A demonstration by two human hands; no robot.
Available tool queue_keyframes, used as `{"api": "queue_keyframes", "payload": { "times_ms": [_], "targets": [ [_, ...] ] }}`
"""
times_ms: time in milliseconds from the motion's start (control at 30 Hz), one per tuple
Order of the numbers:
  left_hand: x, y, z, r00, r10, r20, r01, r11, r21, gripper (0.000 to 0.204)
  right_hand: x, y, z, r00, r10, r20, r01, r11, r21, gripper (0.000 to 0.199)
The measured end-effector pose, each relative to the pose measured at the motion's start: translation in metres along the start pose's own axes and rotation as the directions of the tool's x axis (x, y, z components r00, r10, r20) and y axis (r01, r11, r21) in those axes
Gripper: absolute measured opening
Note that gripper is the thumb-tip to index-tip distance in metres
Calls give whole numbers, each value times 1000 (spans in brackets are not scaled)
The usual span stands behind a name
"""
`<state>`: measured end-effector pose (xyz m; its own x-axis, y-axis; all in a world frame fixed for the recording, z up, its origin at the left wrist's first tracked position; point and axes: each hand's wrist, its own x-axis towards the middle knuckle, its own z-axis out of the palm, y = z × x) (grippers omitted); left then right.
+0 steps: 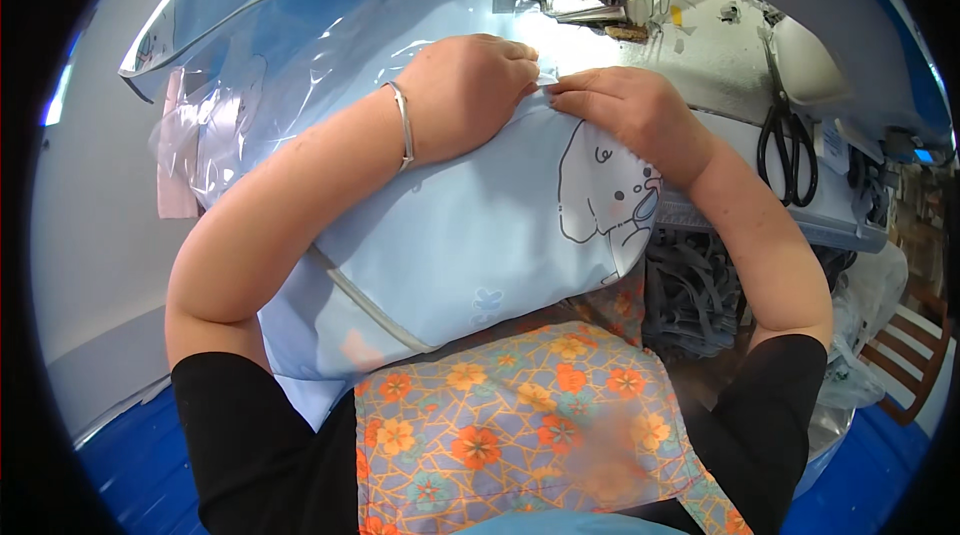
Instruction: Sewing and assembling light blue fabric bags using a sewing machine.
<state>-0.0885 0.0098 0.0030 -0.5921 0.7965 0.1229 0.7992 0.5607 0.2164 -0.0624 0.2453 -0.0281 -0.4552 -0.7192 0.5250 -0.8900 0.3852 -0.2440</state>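
A large light blue fabric piece (pixel 430 235) with a printed white dog and grey piping spreads over the sewing machine's bed and hangs toward my lap. My left hand (pixel 470 95), with a bangle at the wrist, lies on the cloth, its fingers closed at the fabric edge. Close by on the right, my right hand (pixel 625 110) pinches the same edge between thumb and fingers. A small whitish piece (pixel 546 71) sits between the two sets of fingertips. Just beyond them is the lit needle area of the sewing machine (pixel 560 5).
Black scissors (pixel 785 145) lie on the machine table at the right. Below the table edge is a heap of grey strips (pixel 690 295). Clear plastic sheeting (pixel 250 115) covers the fabric at the left. A brown wooden chair (pixel 905 360) stands at far right.
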Motion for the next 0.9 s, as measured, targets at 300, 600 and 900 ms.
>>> {"api": "queue_keyframes", "payload": {
  "times_ms": [300, 600, 900],
  "targets": [
    [24, -2, -29, 962, -94, 258, 69, 992, 106, 27, 8, 21, 9, 995, 103, 6, -103, 993, 50, 27],
    [-124, 23, -70, 895, -434, 103, 426, 900, 90, 72, -40, -55, -10, 597, 740, 312, -422, -42, 906, 41],
    [-103, -69, -69, 853, -476, -214, 499, 863, 73, 35, -14, -47, 35, 626, 751, 211, 127, -365, 922, 45]
  ]
}}
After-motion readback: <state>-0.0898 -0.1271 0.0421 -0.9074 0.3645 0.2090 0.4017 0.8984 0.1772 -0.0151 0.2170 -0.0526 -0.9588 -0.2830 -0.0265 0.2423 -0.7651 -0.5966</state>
